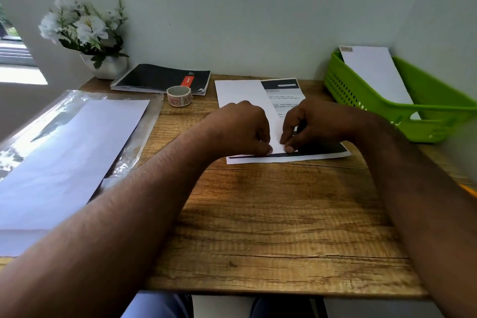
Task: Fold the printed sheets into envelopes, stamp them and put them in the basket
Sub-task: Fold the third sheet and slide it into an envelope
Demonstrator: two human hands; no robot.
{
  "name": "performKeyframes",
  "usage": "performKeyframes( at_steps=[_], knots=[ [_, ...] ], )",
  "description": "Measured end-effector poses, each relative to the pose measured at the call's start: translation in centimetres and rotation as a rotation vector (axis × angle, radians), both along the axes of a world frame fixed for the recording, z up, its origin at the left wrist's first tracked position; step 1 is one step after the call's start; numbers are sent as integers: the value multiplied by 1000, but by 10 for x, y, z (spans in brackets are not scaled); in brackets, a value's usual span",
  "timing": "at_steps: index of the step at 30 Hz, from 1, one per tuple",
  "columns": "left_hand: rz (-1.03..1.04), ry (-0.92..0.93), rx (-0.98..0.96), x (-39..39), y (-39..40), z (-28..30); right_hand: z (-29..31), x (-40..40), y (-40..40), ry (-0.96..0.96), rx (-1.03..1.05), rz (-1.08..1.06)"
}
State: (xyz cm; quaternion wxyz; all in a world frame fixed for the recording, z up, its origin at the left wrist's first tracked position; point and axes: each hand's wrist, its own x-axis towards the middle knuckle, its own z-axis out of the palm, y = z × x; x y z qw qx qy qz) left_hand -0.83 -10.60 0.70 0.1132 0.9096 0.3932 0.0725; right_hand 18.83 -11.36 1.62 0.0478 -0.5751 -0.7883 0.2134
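Observation:
A printed sheet [242,93] lies in the middle of the wooden desk [271,214], its left part folded over to show the white back. My left hand [240,129] and my right hand [312,124] sit side by side on it, fingertips pinching the folded flap near the sheet's front edge. A roll of stamps [179,95] stands left of the sheet. The green basket [361,95] at the right holds one stamped white envelope [374,72] leaning inside.
A stack of white sheets [67,157] on a clear plastic sleeve covers the desk's left side. A black spiral notebook [160,77] and a white vase of flowers [87,36] stand at the back left against the wall.

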Motion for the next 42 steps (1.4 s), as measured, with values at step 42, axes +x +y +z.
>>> performKeyframes(
  at_steps=[42],
  knots=[
    [724, -1395, -34, -37, 44, -10, -38, 28, 38, 1026, 754, -601]
  ],
)
